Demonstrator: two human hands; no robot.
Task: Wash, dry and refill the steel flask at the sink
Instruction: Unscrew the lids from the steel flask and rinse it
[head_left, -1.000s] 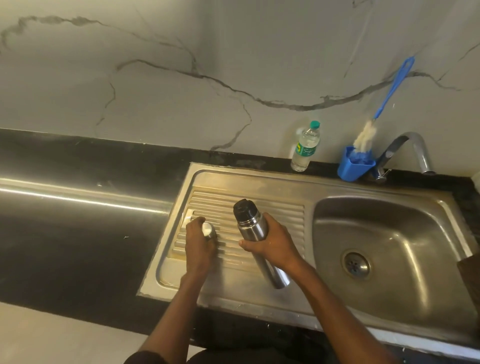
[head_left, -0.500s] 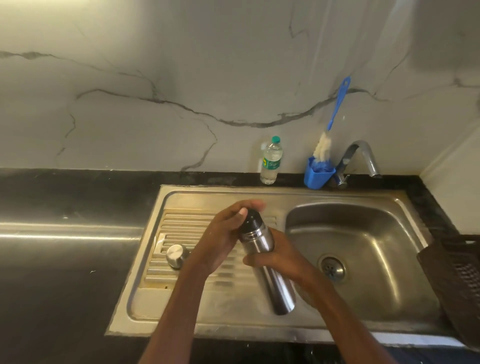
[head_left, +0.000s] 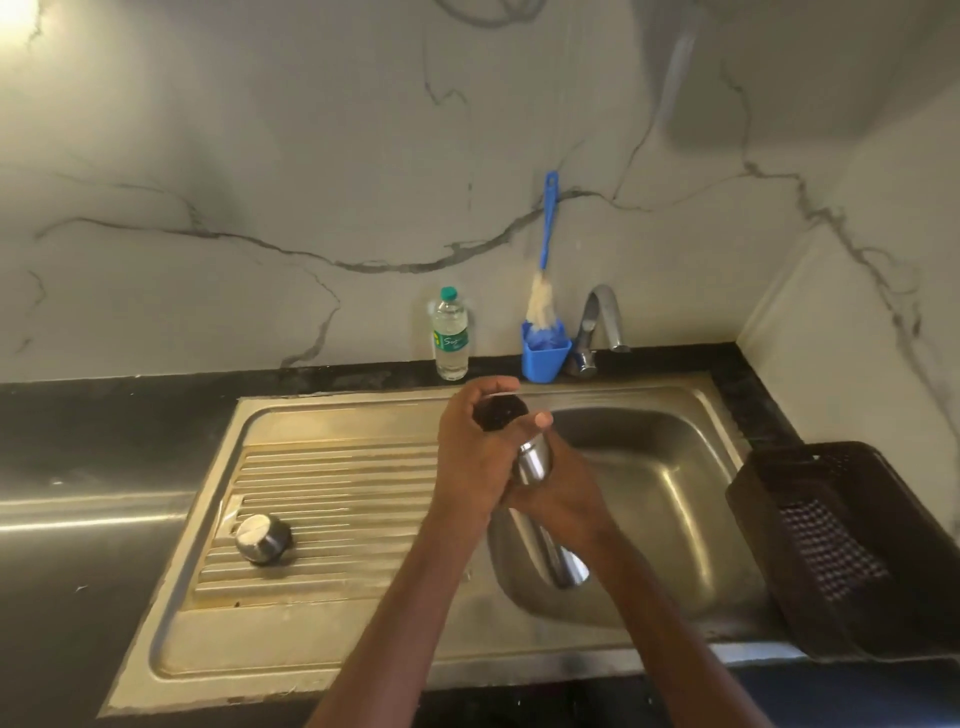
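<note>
Now right hand (head_left: 563, 499) clamps flask (head_left: 535, 460) body over basin (head_left: 670, 499) to steady it; left hand (head_left: 475, 457) wraps black stopper (head_left: 498, 413), prob. to unscrew. Cap (head_left: 261, 538) parked on drainboard, out of the way.

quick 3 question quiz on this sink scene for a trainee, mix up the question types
1. True or false: the steel cap sits on the ribbed drainboard, apart from the flask.
2. Which hand grips the flask's black stopper? A) left hand B) right hand C) neither
3. Fill in: the bottle brush stands in a blue ____ beside the tap.

Key
1. True.
2. A: the left hand wraps the stopper, while the right hand holds the flask body over the basin.
3. Holder: the blue holder stands between the water bottle and the tap.
</note>
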